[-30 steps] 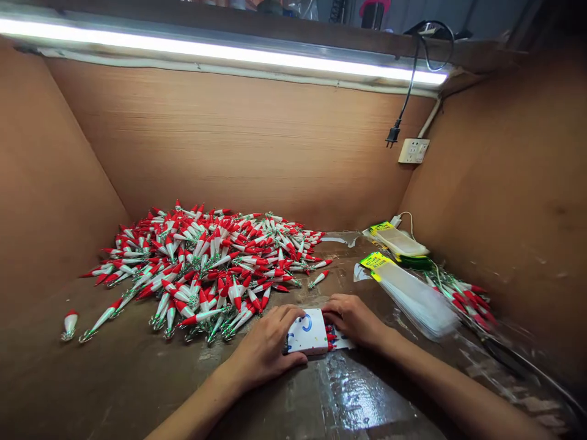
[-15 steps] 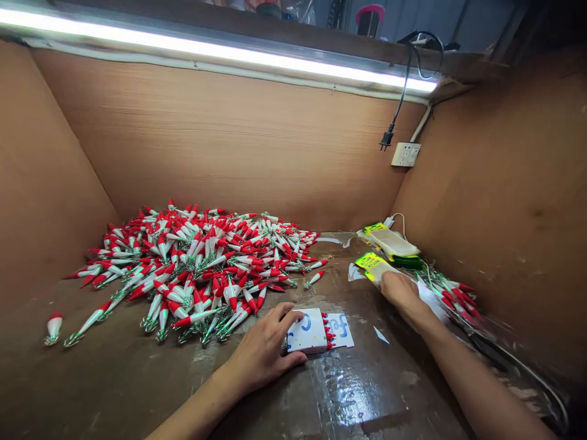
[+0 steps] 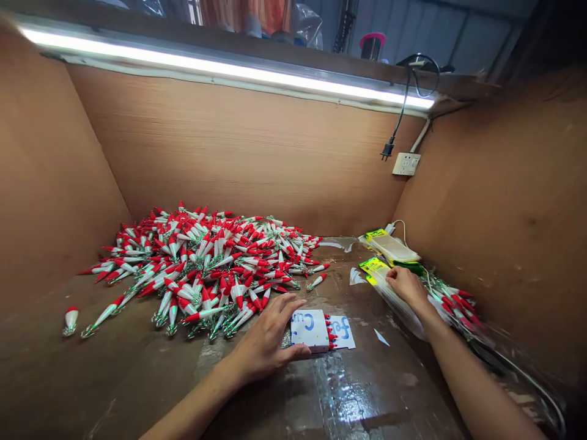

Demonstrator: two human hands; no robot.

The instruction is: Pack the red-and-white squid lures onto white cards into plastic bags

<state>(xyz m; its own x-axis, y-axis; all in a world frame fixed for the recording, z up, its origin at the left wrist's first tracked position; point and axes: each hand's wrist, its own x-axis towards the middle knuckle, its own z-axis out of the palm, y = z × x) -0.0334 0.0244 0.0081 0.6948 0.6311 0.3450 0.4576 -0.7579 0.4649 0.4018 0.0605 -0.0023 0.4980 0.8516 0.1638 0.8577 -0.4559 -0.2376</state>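
My left hand (image 3: 270,333) rests at the left end of a small white card box (image 3: 310,330) with blue lettering. Its fingers are spread, with the thumb at the near edge and the index finger near the far edge. Red tips of several squid jigs (image 3: 328,327) stick out of the box's right end, over a white card flap (image 3: 342,332). On the right, my right hand (image 3: 408,286) pinches a clear plastic bag (image 3: 389,293) with a yellow printed header. The fingertips partly hide the bag's edge.
A large heap of red and white squid jigs (image 3: 215,263) with hooked ends lies at the back left. More bags (image 3: 392,244) are stacked at the back right, beside bagged jigs (image 3: 458,305). A black plug (image 3: 387,148) hangs near a wall socket (image 3: 406,164).
My right hand has shifted slightly up and right, and more of the clear bag shows below it. The left index finger has come off the box's top. The view has tilted a little.
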